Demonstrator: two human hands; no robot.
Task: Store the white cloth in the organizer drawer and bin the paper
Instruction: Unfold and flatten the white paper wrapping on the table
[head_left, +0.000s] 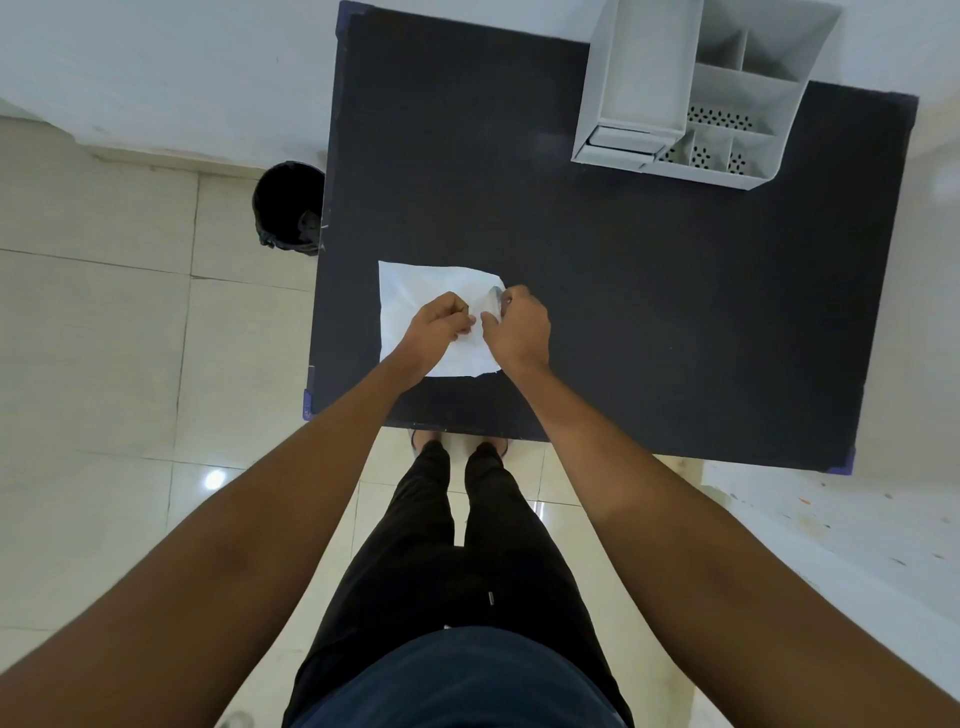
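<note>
A white sheet (415, 286), cloth or paper I cannot tell, lies flat on the black table (649, 291) near its front left. Both hands are over the sheet's right half. My left hand (439, 327) pinches something white at its fingertips. My right hand (517, 325) grips a small whitish, partly see-through piece at the sheet's right edge. The grey organizer (696, 88) stands at the table's back right, with its drawer (626, 140) at the lower left of the unit, pushed in. A black bin (288, 208) stands on the floor left of the table.
The organizer has several open compartments on top, some with perforated bottoms. Pale tiled floor surrounds the table; a white wall runs behind it. My legs and feet stand at the table's front edge.
</note>
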